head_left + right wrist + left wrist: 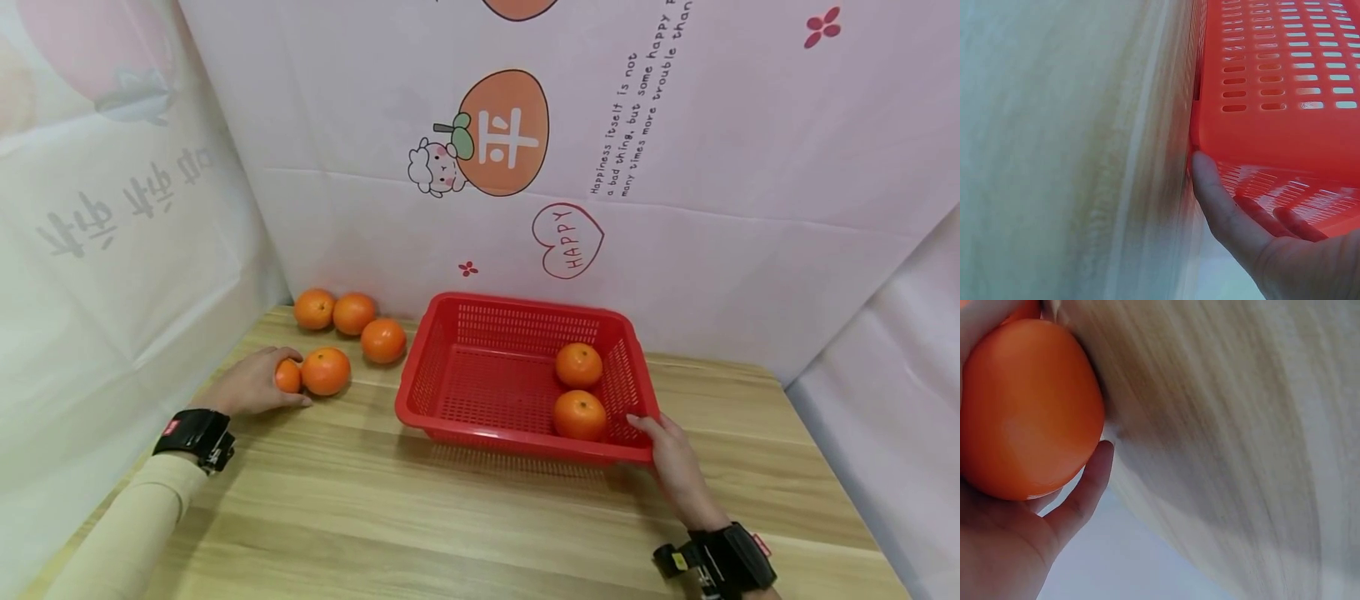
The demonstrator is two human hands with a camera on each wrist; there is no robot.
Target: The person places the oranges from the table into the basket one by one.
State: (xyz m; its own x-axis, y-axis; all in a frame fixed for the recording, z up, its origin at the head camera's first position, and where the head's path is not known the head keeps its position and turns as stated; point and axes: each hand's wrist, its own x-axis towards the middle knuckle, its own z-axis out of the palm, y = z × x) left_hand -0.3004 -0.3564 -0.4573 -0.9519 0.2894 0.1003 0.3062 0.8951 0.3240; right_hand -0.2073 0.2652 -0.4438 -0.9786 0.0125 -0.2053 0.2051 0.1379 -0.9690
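Note:
At the left of the head view, my left hand (258,385) curls round an orange (287,377) on the table. The left wrist view shows that orange (1032,412) close up, with the thumb and fingers about it. A second orange (326,371) sits just right of the held one. My right hand (678,467) grips the right front corner of a red plastic basket (525,440), thumb over the rim. From the right wrist view, fingers (1260,215) lie against the slotted basket wall (1272,137). Two oranges, one behind (578,365) and one in front (580,415), lie in the basket's right part.
Three more oranges stand behind the left hand: one far left (314,309), one beside it (354,313) and one nearer the basket (383,341). A printed white cloth (337,125) hangs behind the wooden table (360,517) and along both sides.

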